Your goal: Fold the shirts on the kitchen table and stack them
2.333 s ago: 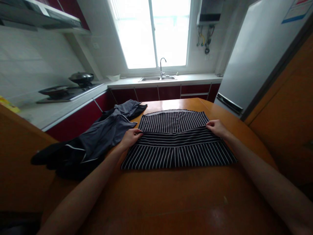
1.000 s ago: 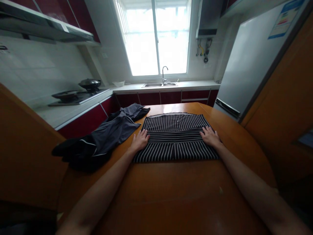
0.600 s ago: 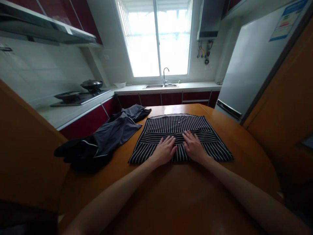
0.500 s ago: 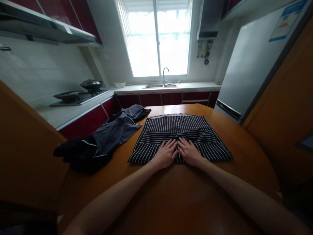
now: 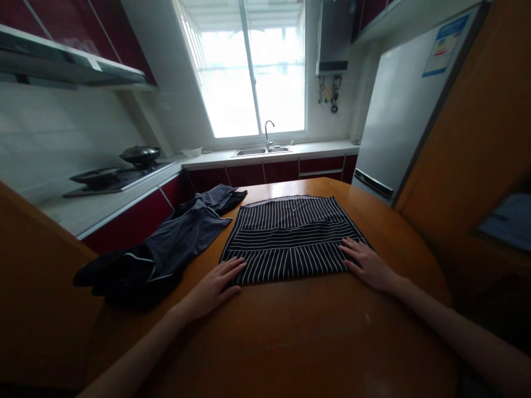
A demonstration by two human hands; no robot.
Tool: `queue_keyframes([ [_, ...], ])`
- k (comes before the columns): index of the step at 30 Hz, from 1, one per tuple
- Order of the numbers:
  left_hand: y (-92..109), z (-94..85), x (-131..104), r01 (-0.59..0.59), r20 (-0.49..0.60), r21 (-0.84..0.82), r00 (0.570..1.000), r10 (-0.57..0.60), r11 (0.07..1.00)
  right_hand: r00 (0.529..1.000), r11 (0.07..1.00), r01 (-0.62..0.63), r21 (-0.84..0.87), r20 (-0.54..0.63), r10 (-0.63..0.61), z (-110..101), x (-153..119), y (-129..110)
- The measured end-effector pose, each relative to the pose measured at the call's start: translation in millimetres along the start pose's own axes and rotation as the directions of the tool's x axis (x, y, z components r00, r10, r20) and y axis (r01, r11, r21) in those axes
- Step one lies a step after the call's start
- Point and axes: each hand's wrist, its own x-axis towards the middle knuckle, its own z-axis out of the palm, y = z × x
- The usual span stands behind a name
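Resting your left hand [image 5: 215, 284] and right hand [image 5: 367, 262] on the striped garment [image 5: 290, 237]

So, your forearms run out of the head view at the bottom and right, and your fingers cover bits of the garment's near corners. Both hands are open, palms down, fingers a bit apart, not gripping anything. Your left thumb is off the cloth, by the near edge. The black-and-white garment lies folded between your hands, lowish creases across its middle band; can't tell you what's in the under layers. Left of it there's a heap of grey and black clothing [image 5: 186, 229] with white piping, and its dark folds blur together. Some pale blue patch [image 5: 508, 221] at the right edge is too murky to name.

Containers: a shallow pan [image 5: 97, 176] and a lidded wok [image 5: 141, 156] sit over the stove [image 5: 126, 178]. The lid hides the wok's insides, and I can't make out the pan's. The white bowl [image 5: 191, 152] is just as unreadable.

Your table [image 5: 269, 342] is glossy orange-brown wood with a rounded edge. Past it you've got the pale counter [image 5: 215, 160] with the sink [image 5: 251, 152], a tall fridge [image 5: 404, 105] to the right and a bright window [image 5: 276, 77] behind.
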Motion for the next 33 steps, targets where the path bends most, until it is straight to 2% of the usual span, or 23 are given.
queue_keyframes([
  [2,-10,-8.3,-16,-0.076,-0.036,0.009,0.996,0.076,0.997,0.989,0.988,0.147,0.04,-0.013,-0.147,-10,-19,7],
  [4,-14,-14.4,-23,-0.128,-0.062,0.03,0.99,0.13,0.991,0.972,0.972,0.233,0.031,-0.034,-0.232,-20,-28,10],
  [9,-8,-20.9,-23,-0.092,-0.096,0.073,0.991,0.099,0.993,0.984,0.971,0.173,-0.163,-0.01,-0.177,-38,-29,0],
  [11,-4,-22.6,-32,-0.058,-0.084,0.068,0.994,0.064,0.996,0.985,0.971,0.17,-0.17,0.024,-0.169,-44,-36,-9],
  [16,2,-36.1,-82,-0.031,0.059,-0.03,0.998,0.032,0.999,0.966,0.984,0.17,0.058,0.188,-0.178,-66,-69,-32],
  [18,3,-46.7,-89,-0.014,0.108,-0.077,0.994,0.022,0.997,0.962,0.977,0.153,0.15,0.204,-0.182,-74,-66,-35],
  [20,2,-56.6,-76,0.017,0.077,-0.123,0.997,-0.008,0.992,0.98,0.973,0.129,0.19,0.124,-0.154,-74,-43,-33],
  [23,-5,-60.6,-23,0.061,-0.135,-0.198,0.987,-0.089,0.978,0.998,0.985,0.065,0.162,-0.025,-0.062,-61,16,-21],
  [25,-15,-53.4,20,0.067,-0.206,-0.229,0.972,-0.116,0.971,1.0,0.988,0.029,0.152,0.007,-0.031,-48,56,-10],
  [27,-28,-40.3,53,0.11,-0.174,-0.248,0.972,-0.156,0.962,0.995,0.978,-0.012,0.207,0.099,-0.009,-37,86,2],
  [30,-48,-18.1,75,0.13,-0.119,-0.27,0.979,-0.167,0.954,0.976,0.936,-0.078,0.344,0.216,0.002,-27,102,21],
  [33,-61,-2.8,72,0.111,-0.129,-0.338,0.978,-0.163,0.935,0.975,0.911,-0.031,0.412,0.211,-0.062,-22,95,36],
])
